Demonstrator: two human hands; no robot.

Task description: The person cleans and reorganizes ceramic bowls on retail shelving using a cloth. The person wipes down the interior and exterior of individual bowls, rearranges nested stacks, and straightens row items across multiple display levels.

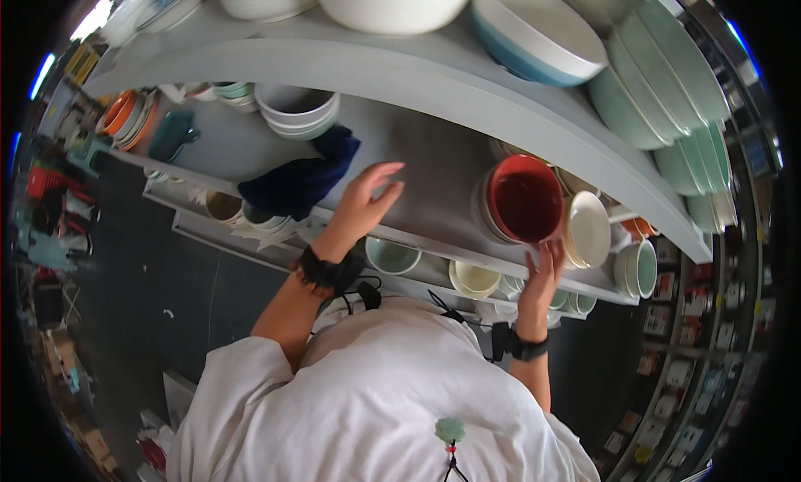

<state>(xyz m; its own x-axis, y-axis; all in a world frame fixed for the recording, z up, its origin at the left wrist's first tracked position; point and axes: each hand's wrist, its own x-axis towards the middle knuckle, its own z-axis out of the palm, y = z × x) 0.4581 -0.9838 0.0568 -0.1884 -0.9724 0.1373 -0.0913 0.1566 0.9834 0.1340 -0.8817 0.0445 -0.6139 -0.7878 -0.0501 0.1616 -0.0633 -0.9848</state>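
Note:
My left hand (366, 200) is held over the grey shelf board (413, 163) with thumb and fingers apart and nothing in it. A crumpled dark blue cloth (294, 178) lies to its left, partly over the shelf's front edge. My right hand (542, 272) is at the front of a bowl with a glossy red inside (524, 197), which sits in a stack of paler bowls. Its fingers are spread, with the tips at the red bowl's near rim; whether they touch it I cannot tell. Cream bowls (588, 229) stand just right of that hand.
An upper shelf (350, 60) overhangs the board, bearing large white bowls (397, 6), a blue-and-white bowl (532, 38) and stacked pale green bowls (657, 75). Grey bowls (297, 110) and a teal dish (172, 135) stand to the left. Lower shelves hold more bowls, including a green one (393, 255).

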